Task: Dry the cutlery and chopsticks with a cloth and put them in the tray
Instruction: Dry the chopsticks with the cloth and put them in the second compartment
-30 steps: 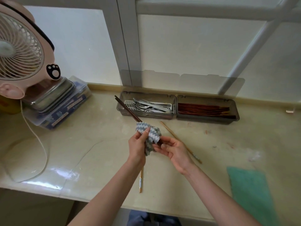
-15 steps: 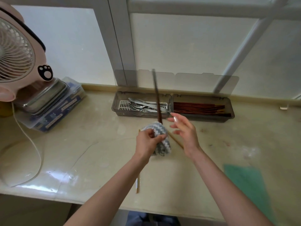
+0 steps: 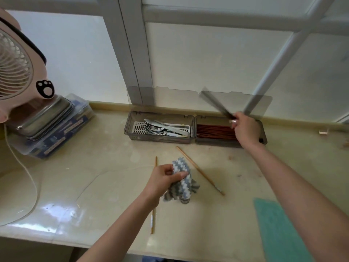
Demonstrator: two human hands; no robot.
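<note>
Far left we log a pink fan (image 3: 15, 69), with its white cord (image 3: 33, 184) looping over the counter (image 3: 98, 167). Just right of the fan, a metal tin (image 3: 45, 118) sits on a clear plastic box (image 3: 62, 137).

Centre back, against the window ledge, is the tray (image 3: 160, 139). It has two compartments, and its clear lid (image 3: 179, 99) stands up behind it. The left compartment holds the cutlery (image 3: 166, 127), forks and knives in a loose pile. The right one holds red-brown chopsticks (image 3: 213, 132) laid lengthwise.

In front of the tray, the left hand (image 3: 162, 179) is clamped on the grey-and-white zigzag cloth (image 3: 184, 184). The thumb is on top and the cloth is bunched, hanging toward the counter. The first light chopstick (image 3: 153, 218) lies on the counter and runs under the left wrist, so its middle is hidden. The second light chopstick (image 3: 200, 171) lies diagonally just right of the cloth, apart from the tray.

The right hand (image 3: 245, 129) is over the right compartment and blocks our view of part of the sticks there. Its fingers are curled round a dark chopstick (image 3: 215, 104) that angles up and left in front of the lid. That chopstick is heavily blurred, so we cannot tell whether it is one stick or a pair.

Lower right, a green mat (image 3: 279, 233) lies on the counter, and the right forearm crosses over its far edge.
</note>
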